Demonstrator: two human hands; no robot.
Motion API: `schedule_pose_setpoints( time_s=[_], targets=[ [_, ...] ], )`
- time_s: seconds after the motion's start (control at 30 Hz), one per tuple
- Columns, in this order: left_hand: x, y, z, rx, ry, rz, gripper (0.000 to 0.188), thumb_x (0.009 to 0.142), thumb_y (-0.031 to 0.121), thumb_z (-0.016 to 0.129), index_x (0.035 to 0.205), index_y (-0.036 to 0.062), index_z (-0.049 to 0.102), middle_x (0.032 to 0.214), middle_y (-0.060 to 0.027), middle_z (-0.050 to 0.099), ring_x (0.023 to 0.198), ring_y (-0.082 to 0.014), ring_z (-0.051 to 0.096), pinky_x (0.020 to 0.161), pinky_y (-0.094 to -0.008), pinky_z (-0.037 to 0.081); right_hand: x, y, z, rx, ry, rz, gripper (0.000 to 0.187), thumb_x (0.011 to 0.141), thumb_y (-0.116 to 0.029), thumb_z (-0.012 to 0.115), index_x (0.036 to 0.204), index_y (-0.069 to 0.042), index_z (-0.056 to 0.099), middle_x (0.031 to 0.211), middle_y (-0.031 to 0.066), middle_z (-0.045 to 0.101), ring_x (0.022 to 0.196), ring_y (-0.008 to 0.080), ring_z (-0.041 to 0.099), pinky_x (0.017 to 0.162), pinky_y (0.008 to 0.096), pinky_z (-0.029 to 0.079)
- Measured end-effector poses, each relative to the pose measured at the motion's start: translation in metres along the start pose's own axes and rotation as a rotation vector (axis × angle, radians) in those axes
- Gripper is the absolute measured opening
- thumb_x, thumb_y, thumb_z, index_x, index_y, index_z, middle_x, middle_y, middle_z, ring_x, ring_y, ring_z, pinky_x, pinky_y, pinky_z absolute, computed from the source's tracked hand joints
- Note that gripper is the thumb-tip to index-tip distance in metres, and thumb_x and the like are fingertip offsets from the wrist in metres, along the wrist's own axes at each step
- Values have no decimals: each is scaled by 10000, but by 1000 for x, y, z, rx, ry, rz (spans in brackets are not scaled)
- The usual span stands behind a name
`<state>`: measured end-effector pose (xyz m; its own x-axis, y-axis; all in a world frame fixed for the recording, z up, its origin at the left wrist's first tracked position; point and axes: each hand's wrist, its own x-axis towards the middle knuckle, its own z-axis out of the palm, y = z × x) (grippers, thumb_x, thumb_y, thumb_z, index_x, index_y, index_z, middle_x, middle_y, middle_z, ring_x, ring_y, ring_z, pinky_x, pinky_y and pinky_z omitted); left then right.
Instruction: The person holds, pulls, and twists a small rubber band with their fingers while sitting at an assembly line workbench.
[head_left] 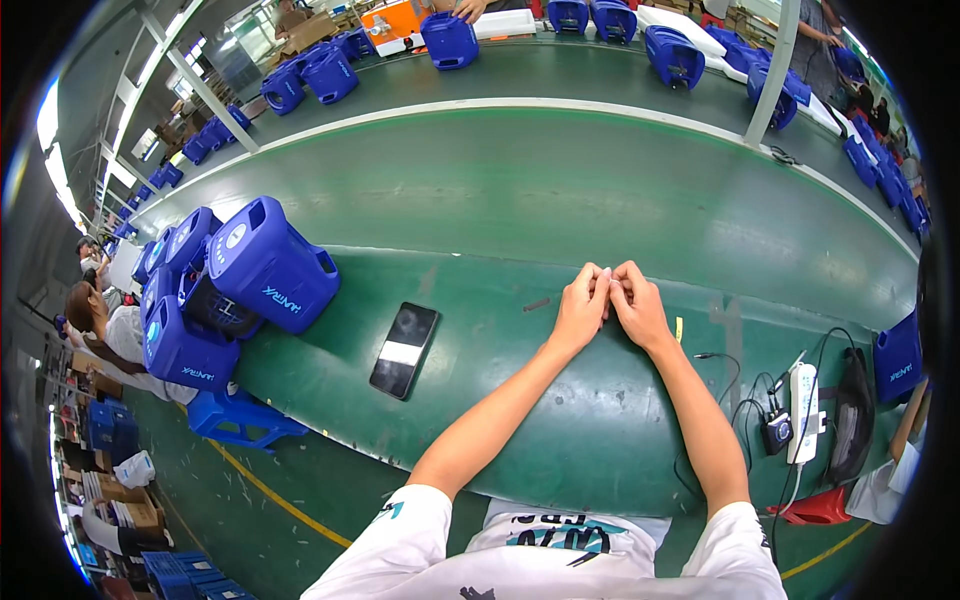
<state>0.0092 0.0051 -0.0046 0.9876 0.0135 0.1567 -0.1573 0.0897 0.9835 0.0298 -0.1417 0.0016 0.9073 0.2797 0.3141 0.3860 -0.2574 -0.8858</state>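
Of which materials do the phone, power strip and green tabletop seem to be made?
Phone: probably glass front, as its glossy face mirrors light. Power strip: likely hard plastic, smooth and white. Green tabletop: perhaps rubber or vinyl sheet, with dull shine and scuffs; core hidden.

Beyond the left hand (pixel 580 308) and right hand (pixel 641 308), twelve o'clock runs clear to the white rail (pixel 500 103)! Four o'clock, a power strip (pixel 803 405) blocks the counter (pixel 560 430); around nine, a phone (pixel 404 352), then blue cases (pixel 275 265) wall it off.

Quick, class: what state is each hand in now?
Left hand: curled; cannot tell if holding anything.
Right hand: curled; cannot tell if holding anything.
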Motion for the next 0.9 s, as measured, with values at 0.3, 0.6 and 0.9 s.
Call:
schedule_pose_setpoints(
  time_s=[0.3, 0.6, 0.9],
  targets=[
    [-3, 6, 2, 27, -1, -31, 329, 1145, 306, 517, 930, 59, 550, 658, 3, 562, 533, -61, 495, 468, -251, 393, -2, -6, -1, -14, -3, 11, 94, 1048, -88, 571, 998, -16, 538, 698, 89, 674, 568, 122, 589, 552, 314, 441],
    [-3, 8, 2, 49, -16, -63, 423, 1140, 361, 519, 852, 56, 575, 620, 8, 541, 511, -60, 483, 462, -253, 382, -3, -8, -3, 21, -12, -16, 141, 1059, -98, 564, 959, -5, 530, 696, 106, 664, 599, 144, 623, 572, 321, 470],
    [-3, 7, 3, 58, -4, -55, 460, 1141, 379, 515, 824, 53, 585, 616, 7, 537, 508, -62, 482, 461, -260, 375, -1, -1, -3, 46, -34, -21, 168, 1058, -105, 568, 929, -4, 531, 706, 106, 671, 609, 159, 636, 583, 322, 481]
  ],
)
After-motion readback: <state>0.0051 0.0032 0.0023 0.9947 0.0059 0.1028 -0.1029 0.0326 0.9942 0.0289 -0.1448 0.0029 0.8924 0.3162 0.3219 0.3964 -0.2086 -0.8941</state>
